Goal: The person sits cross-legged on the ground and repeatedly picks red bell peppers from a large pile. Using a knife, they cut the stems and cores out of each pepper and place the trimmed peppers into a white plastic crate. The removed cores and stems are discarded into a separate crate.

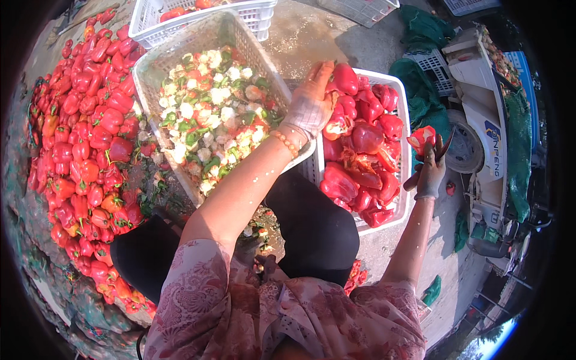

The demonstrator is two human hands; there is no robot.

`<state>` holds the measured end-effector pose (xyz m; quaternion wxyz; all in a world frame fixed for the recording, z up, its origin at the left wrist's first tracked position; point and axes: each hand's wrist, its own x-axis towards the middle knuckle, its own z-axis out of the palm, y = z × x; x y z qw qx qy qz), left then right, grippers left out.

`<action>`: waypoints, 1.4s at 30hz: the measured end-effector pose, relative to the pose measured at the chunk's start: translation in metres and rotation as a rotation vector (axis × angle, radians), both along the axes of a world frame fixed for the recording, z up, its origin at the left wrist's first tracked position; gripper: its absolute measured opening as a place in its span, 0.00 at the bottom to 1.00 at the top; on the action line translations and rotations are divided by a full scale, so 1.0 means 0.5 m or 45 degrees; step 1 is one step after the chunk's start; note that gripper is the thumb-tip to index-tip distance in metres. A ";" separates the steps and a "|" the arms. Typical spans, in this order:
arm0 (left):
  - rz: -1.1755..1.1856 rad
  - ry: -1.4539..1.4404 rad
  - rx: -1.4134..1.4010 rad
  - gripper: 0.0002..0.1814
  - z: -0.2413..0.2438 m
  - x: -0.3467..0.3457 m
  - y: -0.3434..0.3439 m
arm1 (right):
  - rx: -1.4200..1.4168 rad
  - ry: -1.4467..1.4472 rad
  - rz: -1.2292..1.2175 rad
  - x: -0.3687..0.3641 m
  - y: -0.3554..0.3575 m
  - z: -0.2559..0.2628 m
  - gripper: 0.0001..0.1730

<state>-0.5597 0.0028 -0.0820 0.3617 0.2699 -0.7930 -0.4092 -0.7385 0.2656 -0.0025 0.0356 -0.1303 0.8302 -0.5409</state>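
My left hand, in a soiled light glove with a beaded bracelet at the wrist, is at the left rim of a white plastic crate of cut red bell peppers. Its fingers are beside a red pepper; whether they grip anything is unclear. Outside the crate's right side, my right hand, gloved too, holds a knife, its blade pointing up, with a cut piece of red pepper at the fingertips. A larger crate of pepper cores and green stems stands to the left.
A large heap of red peppers lies at the left. Stacked white crates stand at the top. Green netting and a white vehicle with a wheel are at the right. My knees are between the crates and my body.
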 end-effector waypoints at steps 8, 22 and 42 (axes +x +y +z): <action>-0.380 -0.935 -0.349 0.14 0.064 0.272 0.020 | 0.275 -0.376 0.560 0.116 -0.107 -0.039 0.18; 1.790 -0.916 1.169 0.22 -0.152 1.624 0.493 | 0.400 -1.334 1.640 0.833 -0.247 0.038 0.25; 2.549 0.207 1.293 0.45 -0.581 2.117 0.711 | 0.737 -1.179 1.575 1.187 -0.347 -0.024 0.36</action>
